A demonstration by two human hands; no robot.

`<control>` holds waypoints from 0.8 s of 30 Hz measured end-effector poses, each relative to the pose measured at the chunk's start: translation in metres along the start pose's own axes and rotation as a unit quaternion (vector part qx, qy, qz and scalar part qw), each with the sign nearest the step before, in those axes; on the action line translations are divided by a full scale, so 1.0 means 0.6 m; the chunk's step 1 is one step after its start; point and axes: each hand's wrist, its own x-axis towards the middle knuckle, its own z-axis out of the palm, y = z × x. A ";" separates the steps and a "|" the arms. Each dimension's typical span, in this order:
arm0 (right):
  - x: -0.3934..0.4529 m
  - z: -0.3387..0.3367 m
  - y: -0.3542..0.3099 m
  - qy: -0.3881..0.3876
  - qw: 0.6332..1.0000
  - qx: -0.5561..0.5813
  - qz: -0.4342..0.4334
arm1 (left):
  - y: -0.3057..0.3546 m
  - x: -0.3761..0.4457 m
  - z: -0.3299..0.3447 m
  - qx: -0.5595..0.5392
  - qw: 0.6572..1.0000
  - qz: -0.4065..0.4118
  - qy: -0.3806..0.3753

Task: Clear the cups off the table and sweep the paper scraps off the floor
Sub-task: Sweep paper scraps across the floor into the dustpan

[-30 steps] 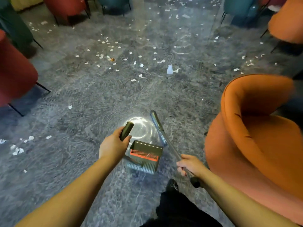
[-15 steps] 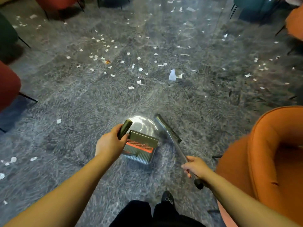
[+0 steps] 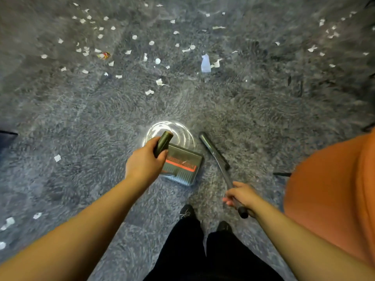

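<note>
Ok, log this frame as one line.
left hand grips dustpan handle | right hand grips broom handle | paper scraps unswept

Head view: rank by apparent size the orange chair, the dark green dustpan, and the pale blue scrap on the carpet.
1. Orange upholstered chair, though cut off by the frame and nearest the camera.
2. Dark green dustpan with the red comb strip.
3. Pale blue paper scrap, farthest away, so it looks smaller.

My view: glossy grey marbled floor (image 3: 81, 118), white paper scraps (image 3: 149, 92), matt dark plastic dustpan (image 3: 182, 165), orange cloth chair (image 3: 328, 195).
</note>
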 end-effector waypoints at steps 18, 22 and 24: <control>0.008 0.015 -0.061 -0.036 0.998 0.044 -0.008 | 0.029 0.060 -0.014 -0.001 1.000 -0.010 -0.015; 0.006 0.004 -0.107 -0.014 0.998 0.047 -0.031 | 0.035 0.079 -0.021 0.015 1.000 -0.014 -0.022; 0.006 -0.005 -0.134 0.002 0.998 0.056 -0.040 | 0.040 0.089 -0.024 0.013 0.999 -0.020 -0.021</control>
